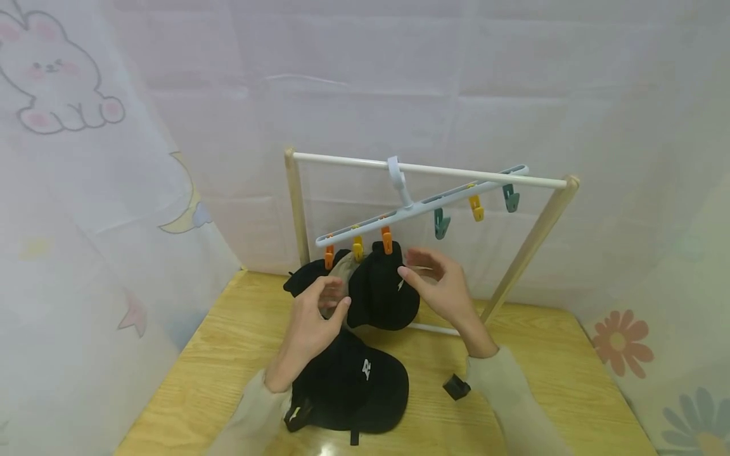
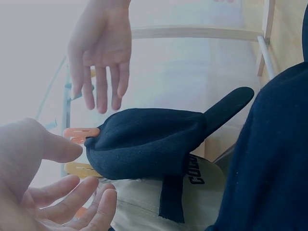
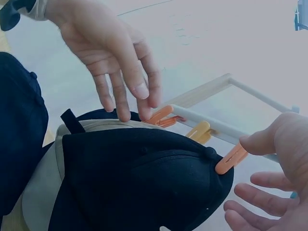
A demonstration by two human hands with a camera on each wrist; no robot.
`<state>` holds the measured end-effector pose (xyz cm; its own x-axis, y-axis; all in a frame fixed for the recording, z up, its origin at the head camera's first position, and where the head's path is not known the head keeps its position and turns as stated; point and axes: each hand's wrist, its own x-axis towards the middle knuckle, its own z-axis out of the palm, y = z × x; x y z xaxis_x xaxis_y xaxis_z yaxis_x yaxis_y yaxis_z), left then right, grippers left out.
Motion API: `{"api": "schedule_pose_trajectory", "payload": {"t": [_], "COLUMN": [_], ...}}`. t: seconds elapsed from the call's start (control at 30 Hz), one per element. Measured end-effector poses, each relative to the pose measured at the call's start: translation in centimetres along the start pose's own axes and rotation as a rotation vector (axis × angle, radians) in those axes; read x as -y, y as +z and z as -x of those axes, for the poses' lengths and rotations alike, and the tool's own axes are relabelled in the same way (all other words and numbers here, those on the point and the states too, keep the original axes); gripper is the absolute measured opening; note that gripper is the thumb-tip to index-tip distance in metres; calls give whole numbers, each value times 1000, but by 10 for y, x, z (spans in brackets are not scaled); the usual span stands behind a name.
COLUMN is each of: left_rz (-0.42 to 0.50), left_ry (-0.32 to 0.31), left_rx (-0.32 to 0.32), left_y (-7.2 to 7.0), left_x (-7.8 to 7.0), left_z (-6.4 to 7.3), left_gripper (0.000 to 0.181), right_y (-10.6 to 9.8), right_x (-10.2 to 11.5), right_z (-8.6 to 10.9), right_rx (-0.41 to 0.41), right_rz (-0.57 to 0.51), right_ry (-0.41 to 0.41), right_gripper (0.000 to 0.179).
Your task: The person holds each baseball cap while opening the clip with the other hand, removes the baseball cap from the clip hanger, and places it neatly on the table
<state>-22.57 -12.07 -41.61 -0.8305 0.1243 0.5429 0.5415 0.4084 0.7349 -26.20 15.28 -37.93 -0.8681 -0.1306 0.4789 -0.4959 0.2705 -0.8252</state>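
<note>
A black cap point(image 1: 383, 291) hangs from an orange clip point(image 1: 386, 240) on a pale blue clip hanger point(image 1: 410, 209). Behind and left of it hang a beige cap point(image 1: 342, 271) and another black cap point(image 1: 313, 273), each from its own clip. My left hand point(image 1: 312, 316) is beside the front cap's left side, fingers loosely bent and holding nothing. On the other side my right hand point(image 1: 441, 288) stands near the cap, thumb and fingers apart and empty. In the right wrist view, the right thumb point(image 3: 262, 142) is right at the orange clip.
A white rail point(image 1: 485, 176) on wooden posts carries the hanger. Green and yellow clips point(image 1: 476, 208) hang bare on its right half. Another black cap point(image 1: 353, 386) with a white letter lies on the wooden table point(image 1: 217, 367), and a small black object point(image 1: 456, 387) lies to its right.
</note>
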Motion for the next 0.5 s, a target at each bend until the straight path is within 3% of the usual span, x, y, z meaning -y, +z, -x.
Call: {"api": "schedule_pose_trajectory", "payload": {"t": [0.3, 0.5], "left_rz": [-24, -12], "left_ry": [19, -2], "left_rx": [10, 28], "left_y": [3, 5], "left_x": [0, -2], "left_z": [-9, -15], "left_gripper": [35, 38], "right_y": [7, 11], "right_x": [2, 1], "right_z": [-11, -18], "right_rx": [-27, -21], "right_rz": [70, 85], "right_ry": [-73, -82], "right_gripper": [44, 46]}}
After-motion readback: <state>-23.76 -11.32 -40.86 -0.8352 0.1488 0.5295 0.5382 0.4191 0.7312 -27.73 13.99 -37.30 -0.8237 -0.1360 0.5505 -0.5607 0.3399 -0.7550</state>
